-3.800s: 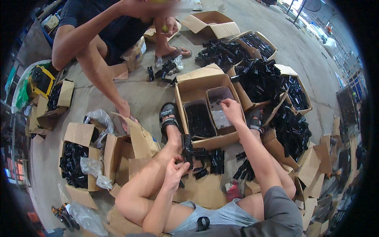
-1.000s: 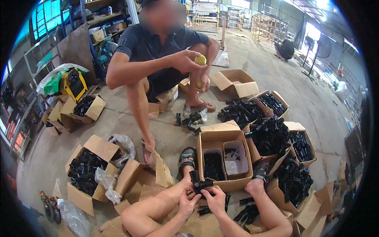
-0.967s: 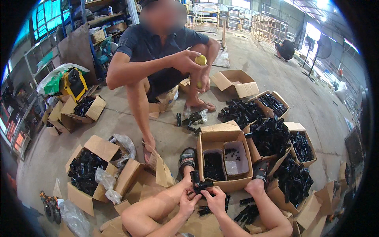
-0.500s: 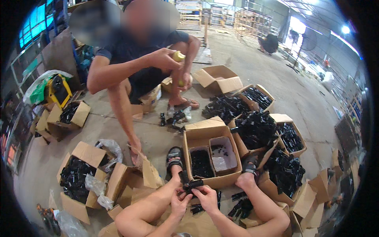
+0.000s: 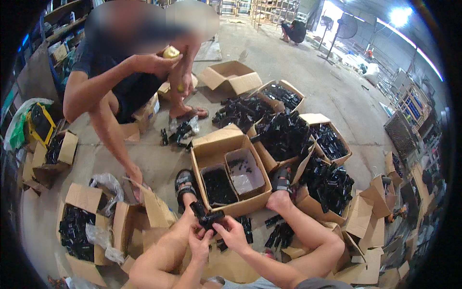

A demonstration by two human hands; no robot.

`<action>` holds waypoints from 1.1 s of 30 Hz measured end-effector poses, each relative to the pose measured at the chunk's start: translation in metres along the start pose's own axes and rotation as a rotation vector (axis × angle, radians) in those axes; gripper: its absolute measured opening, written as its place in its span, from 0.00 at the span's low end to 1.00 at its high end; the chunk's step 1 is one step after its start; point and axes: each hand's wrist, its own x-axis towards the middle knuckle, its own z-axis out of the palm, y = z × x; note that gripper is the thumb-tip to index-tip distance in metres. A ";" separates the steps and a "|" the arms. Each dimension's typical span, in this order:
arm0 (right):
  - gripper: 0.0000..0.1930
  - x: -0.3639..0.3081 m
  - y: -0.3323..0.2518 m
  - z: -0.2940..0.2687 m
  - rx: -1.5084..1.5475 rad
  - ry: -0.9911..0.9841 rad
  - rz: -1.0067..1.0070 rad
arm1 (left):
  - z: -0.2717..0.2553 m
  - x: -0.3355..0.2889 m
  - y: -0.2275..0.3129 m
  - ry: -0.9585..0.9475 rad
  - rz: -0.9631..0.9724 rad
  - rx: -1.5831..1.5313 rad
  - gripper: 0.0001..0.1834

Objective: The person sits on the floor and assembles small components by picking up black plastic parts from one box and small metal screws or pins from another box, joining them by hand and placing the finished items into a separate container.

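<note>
Between my shins, my left hand (image 5: 199, 242) and my right hand (image 5: 231, 233) pinch one black plastic part (image 5: 210, 219) with a branching, tube-like shape. The fingers of the left hand grip it from below, and those of the right hand close on its right end. Just beyond it stands an open cardboard box (image 5: 244, 206) holding two smaller inner boxes. Many small black pieces (image 5: 219, 185) fill the left inner one; a few lie in the pale right one (image 5: 250, 185). Below and right of my hands, more black parts (image 5: 280, 235) lie on the floor.
Cartons heaped with black parts (image 5: 283, 134) stand to the right, and another carton (image 5: 79, 233) at the left. Across from me a crouching person's hand (image 5: 161, 62) holds a pale yellow-green piece. A standing fan (image 5: 345, 29) is far right.
My view has swung to the right, so the scene sits further left. Both hands keep hold of the black part, whose tilt has changed slightly.
</note>
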 end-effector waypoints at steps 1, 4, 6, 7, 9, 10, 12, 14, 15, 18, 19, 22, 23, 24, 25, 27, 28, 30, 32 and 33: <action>0.11 -0.002 0.002 -0.001 0.054 -0.015 0.009 | 0.002 -0.003 0.003 0.008 -0.005 0.009 0.21; 0.12 0.000 -0.003 -0.004 -0.079 -0.020 -0.015 | -0.003 0.000 -0.005 -0.019 0.010 -0.006 0.22; 0.11 0.006 -0.013 -0.003 -0.138 -0.018 0.024 | -0.002 0.003 -0.006 -0.002 0.018 -0.014 0.21; 0.11 0.002 -0.012 -0.002 -0.087 -0.002 0.036 | -0.004 0.001 -0.008 -0.008 0.000 -0.023 0.21; 0.10 0.000 -0.012 -0.002 0.016 0.027 0.042 | -0.004 0.000 -0.009 -0.022 -0.020 -0.044 0.21; 0.10 -0.001 -0.007 -0.005 0.101 -0.006 0.072 | -0.001 -0.001 -0.006 -0.025 -0.047 -0.005 0.20; 0.11 0.003 0.008 -0.003 0.085 -0.017 -0.008 | 0.004 -0.002 -0.001 -0.024 -0.030 -0.050 0.21; 0.12 0.004 0.016 -0.006 -0.060 -0.020 -0.043 | 0.004 -0.001 -0.003 -0.029 -0.017 -0.079 0.21; 0.12 0.003 0.010 -0.005 -0.026 -0.019 -0.009 | 0.000 0.001 -0.007 -0.037 -0.008 -0.082 0.21; 0.11 0.001 0.002 -0.004 0.095 -0.032 0.087 | -0.007 0.002 -0.015 -0.060 0.004 -0.040 0.22; 0.11 0.000 0.003 -0.006 0.146 -0.049 0.114 | -0.008 0.004 -0.015 -0.068 0.011 -0.018 0.22; 0.12 0.000 0.005 -0.006 0.191 -0.054 0.168 | 0.001 -0.001 -0.010 -0.040 0.005 -0.021 0.22; 0.12 0.002 0.006 -0.005 0.188 -0.047 0.182 | 0.001 0.000 -0.010 -0.041 0.005 -0.034 0.22; 0.11 0.002 0.006 -0.004 0.178 -0.061 0.148 | -0.002 0.000 -0.009 -0.037 0.003 -0.043 0.22; 0.11 0.001 0.004 -0.004 0.180 -0.056 0.151 | -0.004 -0.001 -0.008 -0.033 0.001 -0.053 0.21; 0.11 0.001 -0.004 -0.002 0.195 -0.058 0.158 | -0.008 0.003 -0.010 -0.054 0.028 -0.038 0.22; 0.07 -0.004 -0.004 -0.001 0.287 -0.008 0.149 | -0.012 0.000 -0.013 -0.069 0.014 -0.021 0.23; 0.09 0.000 0.006 -0.007 0.291 -0.037 0.156 | -0.013 0.005 -0.021 -0.040 0.010 0.058 0.24; 0.10 -0.003 0.011 -0.008 0.269 -0.060 0.176 | -0.013 0.000 -0.020 -0.046 -0.029 0.062 0.24; 0.10 -0.003 0.004 -0.007 0.302 -0.066 0.175 | -0.007 -0.001 -0.015 -0.071 -0.029 0.003 0.24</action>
